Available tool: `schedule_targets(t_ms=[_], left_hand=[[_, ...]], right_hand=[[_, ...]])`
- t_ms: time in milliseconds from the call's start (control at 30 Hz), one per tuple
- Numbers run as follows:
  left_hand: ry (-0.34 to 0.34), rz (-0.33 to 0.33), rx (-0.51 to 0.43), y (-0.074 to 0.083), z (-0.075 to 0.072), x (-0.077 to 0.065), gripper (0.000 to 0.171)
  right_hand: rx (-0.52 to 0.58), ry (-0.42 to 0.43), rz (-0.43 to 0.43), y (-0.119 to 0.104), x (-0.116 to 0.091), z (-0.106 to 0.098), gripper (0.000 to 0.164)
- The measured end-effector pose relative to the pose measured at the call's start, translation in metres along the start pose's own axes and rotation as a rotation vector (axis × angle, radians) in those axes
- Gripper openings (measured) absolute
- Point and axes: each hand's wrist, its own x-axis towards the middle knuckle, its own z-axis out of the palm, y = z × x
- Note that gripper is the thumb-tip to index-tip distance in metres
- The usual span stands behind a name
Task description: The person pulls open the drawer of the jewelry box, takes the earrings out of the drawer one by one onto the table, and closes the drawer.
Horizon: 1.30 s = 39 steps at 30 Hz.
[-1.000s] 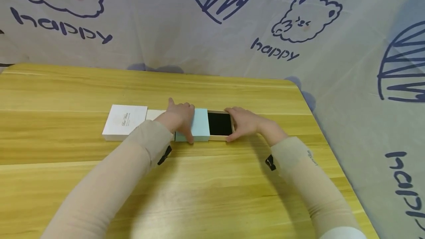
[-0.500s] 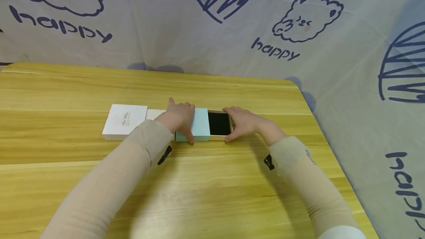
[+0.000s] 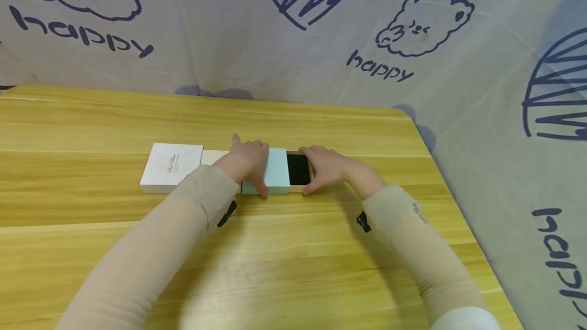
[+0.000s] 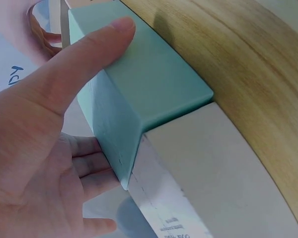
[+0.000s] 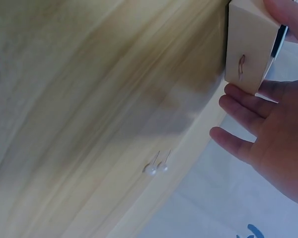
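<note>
A light blue box sleeve (image 3: 277,169) lies on the table, and my left hand (image 3: 246,163) grips it across, thumb on the near side and fingers on the far side. From its right end sticks a cream drawer with a black lining (image 3: 299,169). My right hand (image 3: 328,168) holds that drawer's outer end between thumb and fingers. In the right wrist view, a small ribbon loop (image 5: 241,67) shows on the drawer's end. A white box (image 3: 174,164) with printed lettering lies left of the sleeve, its cream drawer (image 3: 213,157) pulled out toward the sleeve and partly hidden by my left arm.
The wooden table (image 3: 293,253) carries the boxes in a row. Two small pearl-headed pins (image 5: 156,167) lie near a table edge in the right wrist view. Behind the table hangs a pale printed cloth (image 3: 220,39).
My right hand has moved left, sliding the black-lined drawer further into the blue sleeve, so less black shows. My left hand keeps its hold on the sleeve.
</note>
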Motion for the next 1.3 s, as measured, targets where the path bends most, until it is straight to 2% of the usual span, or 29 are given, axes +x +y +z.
schedule_targets(t_ms=[267, 533, 1300], left_hand=[[0.000, 0.000, -0.004, 0.001, -0.001, -0.001, 0.107], [-0.007, 0.000, -0.015, 0.002, -0.001, 0.001, 0.107], [-0.021, -0.016, -0.025, 0.001, -0.002, 0.000, 0.106]], right_hand=[[0.012, -0.023, 0.033, -0.007, 0.002, -0.002, 0.105], [0.077, -0.070, 0.030, 0.000, -0.003, -0.004, 0.110], [0.058, -0.057, 0.021, -0.014, 0.006, -0.004, 0.106]])
